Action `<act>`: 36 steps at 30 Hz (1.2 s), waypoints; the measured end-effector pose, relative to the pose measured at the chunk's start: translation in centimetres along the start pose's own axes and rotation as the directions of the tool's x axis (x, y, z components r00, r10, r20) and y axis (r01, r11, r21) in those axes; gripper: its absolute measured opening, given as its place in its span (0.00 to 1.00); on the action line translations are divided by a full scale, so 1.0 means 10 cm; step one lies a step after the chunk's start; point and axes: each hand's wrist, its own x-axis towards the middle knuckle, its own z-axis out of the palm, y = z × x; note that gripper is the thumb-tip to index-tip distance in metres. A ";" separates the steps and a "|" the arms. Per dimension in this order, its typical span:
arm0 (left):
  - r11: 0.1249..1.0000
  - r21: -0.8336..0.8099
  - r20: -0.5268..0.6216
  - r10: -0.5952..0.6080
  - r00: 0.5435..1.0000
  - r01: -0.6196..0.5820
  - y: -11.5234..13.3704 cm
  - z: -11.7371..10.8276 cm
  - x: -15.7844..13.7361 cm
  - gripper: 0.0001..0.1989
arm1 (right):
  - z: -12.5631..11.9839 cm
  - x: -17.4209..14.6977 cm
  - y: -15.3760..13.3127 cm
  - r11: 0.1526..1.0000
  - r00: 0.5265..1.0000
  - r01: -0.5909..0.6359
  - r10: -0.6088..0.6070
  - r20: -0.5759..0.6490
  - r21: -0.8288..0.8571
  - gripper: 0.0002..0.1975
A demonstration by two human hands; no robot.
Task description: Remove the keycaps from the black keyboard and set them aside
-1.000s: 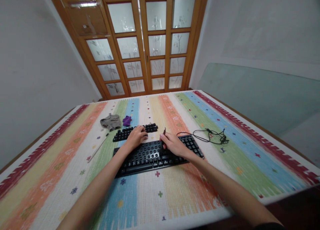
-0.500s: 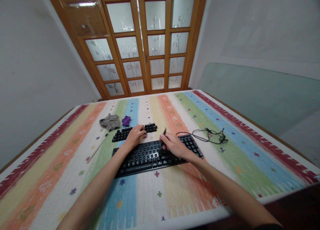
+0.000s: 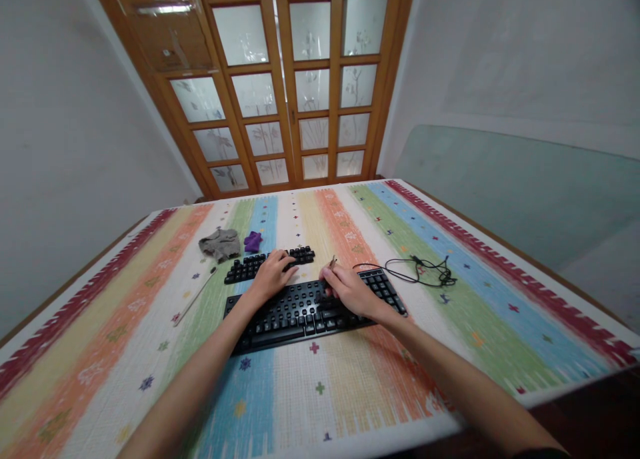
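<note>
A black computer keyboard point(image 3: 285, 319) lies in front of me, with keycaps on its lower rows and right block and bare switches across its upper left part. Beyond it, loose black keycaps point(image 3: 240, 270) are lined up in rows. My left hand point(image 3: 273, 274) rests over these rows, thumb and fingers apart; nothing shows between them. Above the keyboard's right half, my right hand point(image 3: 347, 289) is closed around a small slim tool point(image 3: 333, 262) whose metallic tip points up and away. The tool's lower end is hidden by the fingers.
Left of the keycaps are a crumpled grey cloth point(image 3: 220, 244), a purple cloth point(image 3: 253, 241) and a thin stick with a dark tip point(image 3: 195, 298). The black cable point(image 3: 430, 272) lies coiled on the right. A striped cloth point(image 3: 320, 419) covers the table; wooden glazed doors point(image 3: 280, 112) stand behind.
My left hand's fingers have spread apart over the keycaps, the thumb moving away from the fingertips. The tool in my right hand has turned slightly; that hand has hardly moved.
</note>
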 end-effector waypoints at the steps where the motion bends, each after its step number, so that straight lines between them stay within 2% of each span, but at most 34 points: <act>1: 0.996 -0.085 0.001 -0.037 0.999 0.037 0.07 -0.01 -0.02 0.10 | -0.01 -0.01 0.00 1.000 1.000 0.011 -0.011 -0.005 0.003 0.22; 4: 0.904 -0.388 0.158 -0.129 0.979 0.181 0.29 -0.04 -0.09 0.16 | -0.02 -0.03 -0.01 0.997 0.999 0.047 -0.046 -0.022 0.055 0.22; 7: 0.713 -0.647 0.323 -0.064 0.944 0.270 0.47 -0.04 -0.17 0.23 | -0.03 -0.04 -0.02 0.990 0.995 0.095 -0.091 -0.046 0.107 0.23; 11: 0.514 -0.780 0.375 -0.071 0.924 0.357 0.57 -0.01 -0.23 0.31 | -0.03 -0.06 -0.04 0.977 0.990 0.136 -0.130 -0.045 0.162 0.23; 13: 0.457 -0.805 0.376 -0.098 0.921 0.378 0.57 0.01 -0.23 0.29 | -0.03 -0.07 -0.05 0.972 0.990 0.139 -0.136 -0.031 0.191 0.23; 15: 0.442 -0.814 0.366 -0.114 0.924 0.377 0.57 0.01 -0.22 0.26 | -0.04 -0.07 -0.05 0.970 0.991 0.135 -0.133 -0.025 0.203 0.23; 17: 0.493 -0.798 0.327 -0.128 0.936 0.347 0.59 -0.01 -0.21 0.22 | -0.05 -0.08 -0.05 0.972 0.992 0.128 -0.125 -0.030 0.194 0.23; 21: 0.758 -0.617 0.201 -0.107 0.974 0.210 0.65 -0.08 -0.20 0.11 | -0.06 -0.08 -0.04 0.988 0.990 0.128 -0.122 -0.065 0.086 0.21; 23: 0.845 -0.519 0.149 -0.058 0.987 0.128 0.67 -0.11 -0.20 0.08 | -0.06 -0.08 -0.04 0.991 0.988 0.130 -0.128 -0.087 0.021 0.19; 27: 0.930 -0.367 0.038 0.023 0.999 -0.008 0.61 -0.15 -0.17 0.05 | -0.11 -0.09 -0.05 0.987 0.990 0.116 -0.123 -0.063 -0.111 0.17; 32: 0.981 -0.188 -0.002 0.053 0.999 -0.053 0.39 -0.17 -0.11 0.06 | -0.17 -0.17 0.00 0.956 0.989 0.145 -0.146 0.013 -0.254 0.15; 36: 0.993 -0.086 -0.016 0.085 0.996 -0.086 0.21 -0.17 -0.08 0.06 | -0.19 -0.24 0.09 0.962 0.992 0.123 -0.126 0.006 -0.243 0.15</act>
